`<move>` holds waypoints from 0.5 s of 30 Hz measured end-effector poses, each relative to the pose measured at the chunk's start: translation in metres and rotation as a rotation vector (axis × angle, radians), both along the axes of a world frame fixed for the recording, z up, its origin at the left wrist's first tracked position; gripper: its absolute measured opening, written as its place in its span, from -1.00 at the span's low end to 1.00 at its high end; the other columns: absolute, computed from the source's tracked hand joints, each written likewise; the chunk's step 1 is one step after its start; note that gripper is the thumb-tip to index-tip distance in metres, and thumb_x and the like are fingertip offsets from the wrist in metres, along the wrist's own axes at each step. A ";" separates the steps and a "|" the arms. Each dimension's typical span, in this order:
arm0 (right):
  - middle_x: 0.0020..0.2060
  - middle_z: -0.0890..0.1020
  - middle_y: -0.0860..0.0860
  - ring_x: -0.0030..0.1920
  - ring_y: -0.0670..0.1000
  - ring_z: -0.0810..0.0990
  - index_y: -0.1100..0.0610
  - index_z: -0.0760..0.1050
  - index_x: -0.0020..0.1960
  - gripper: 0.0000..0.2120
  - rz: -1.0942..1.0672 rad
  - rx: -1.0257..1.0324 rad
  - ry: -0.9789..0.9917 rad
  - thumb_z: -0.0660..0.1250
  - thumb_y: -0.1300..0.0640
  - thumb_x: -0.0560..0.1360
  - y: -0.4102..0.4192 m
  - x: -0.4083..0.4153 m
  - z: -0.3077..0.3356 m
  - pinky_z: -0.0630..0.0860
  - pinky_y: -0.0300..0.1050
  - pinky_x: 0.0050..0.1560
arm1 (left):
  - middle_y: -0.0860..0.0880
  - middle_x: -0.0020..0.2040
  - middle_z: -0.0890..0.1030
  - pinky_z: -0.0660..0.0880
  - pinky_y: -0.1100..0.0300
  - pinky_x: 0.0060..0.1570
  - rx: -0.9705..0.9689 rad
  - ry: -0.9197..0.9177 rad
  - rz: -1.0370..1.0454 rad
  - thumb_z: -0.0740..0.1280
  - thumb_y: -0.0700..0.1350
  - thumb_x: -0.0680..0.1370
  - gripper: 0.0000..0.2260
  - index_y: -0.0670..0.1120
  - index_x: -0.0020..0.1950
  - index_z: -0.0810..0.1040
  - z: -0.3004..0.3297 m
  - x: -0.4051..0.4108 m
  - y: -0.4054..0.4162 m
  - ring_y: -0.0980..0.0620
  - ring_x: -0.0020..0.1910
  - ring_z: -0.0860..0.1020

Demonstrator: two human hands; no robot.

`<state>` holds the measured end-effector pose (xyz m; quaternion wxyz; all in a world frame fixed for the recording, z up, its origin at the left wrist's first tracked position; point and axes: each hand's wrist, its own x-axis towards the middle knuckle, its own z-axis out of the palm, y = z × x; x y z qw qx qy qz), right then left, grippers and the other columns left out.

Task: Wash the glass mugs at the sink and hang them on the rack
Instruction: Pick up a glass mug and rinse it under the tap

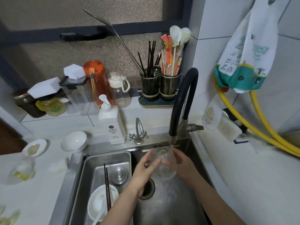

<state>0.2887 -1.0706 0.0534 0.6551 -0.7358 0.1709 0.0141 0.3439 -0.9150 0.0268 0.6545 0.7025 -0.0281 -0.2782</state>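
Over the steel sink (178, 207), a clear glass mug (163, 163) is held under the black faucet (180, 101), and water runs from the spout onto its rim. My right hand (181, 164) wraps the mug from the right side. My left hand (146, 168) presses against its left side with fingers spread along the glass. Another glass mug (21, 171) with yellowish liquid stands on the left counter, and part of a further glass (8, 216) shows at the bottom left corner. No rack is in view.
A steel drain tray (90, 166) in the sink's left half holds a white bowl (100, 202), chopsticks and a lid. White bowls (73, 141), a soap dispenser (112, 124), bottles, jars and utensil holders (159, 85) line the back. A yellow hose (267, 127) and hanging bag are on the right.
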 end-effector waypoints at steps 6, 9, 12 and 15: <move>-0.01 0.67 0.00 0.00 0.00 0.64 0.03 0.57 0.05 -0.74 -0.191 0.085 0.124 0.34 -0.11 0.47 -0.013 -0.004 -0.007 0.57 -0.05 0.02 | 0.05 0.29 0.50 0.38 0.16 0.30 0.069 0.001 0.026 0.46 0.13 0.41 -0.44 0.00 0.36 0.46 0.011 0.008 -0.037 0.07 0.27 0.46; 0.01 0.65 0.07 0.02 0.10 0.63 0.09 0.57 0.07 -0.46 -0.203 0.119 0.286 0.36 -0.32 0.32 -0.016 0.002 -0.010 0.63 0.04 -0.11 | 0.01 0.19 0.59 0.49 0.20 0.15 0.152 -0.007 0.032 0.42 0.35 0.26 -0.31 -0.03 0.25 0.55 0.016 0.010 -0.049 0.08 0.13 0.57; 0.05 0.63 0.15 0.06 0.23 0.61 0.16 0.56 0.13 -0.27 -0.199 0.167 0.370 0.37 -0.40 0.24 -0.023 0.011 -0.012 0.64 0.14 -0.06 | -0.04 0.15 0.59 0.53 0.16 0.11 0.295 -0.058 -0.011 0.33 0.44 0.22 -0.27 0.00 0.22 0.55 0.018 0.013 -0.057 0.04 0.09 0.58; 0.06 0.63 0.20 0.03 0.25 0.63 0.21 0.56 0.14 -0.37 -0.188 0.176 0.436 0.30 -0.33 0.39 -0.026 0.015 -0.006 0.64 0.11 -0.03 | 0.00 0.11 0.60 0.55 0.13 0.12 0.330 -0.111 -0.045 0.33 0.50 0.17 -0.29 0.09 0.16 0.54 0.020 0.009 -0.058 0.07 0.06 0.60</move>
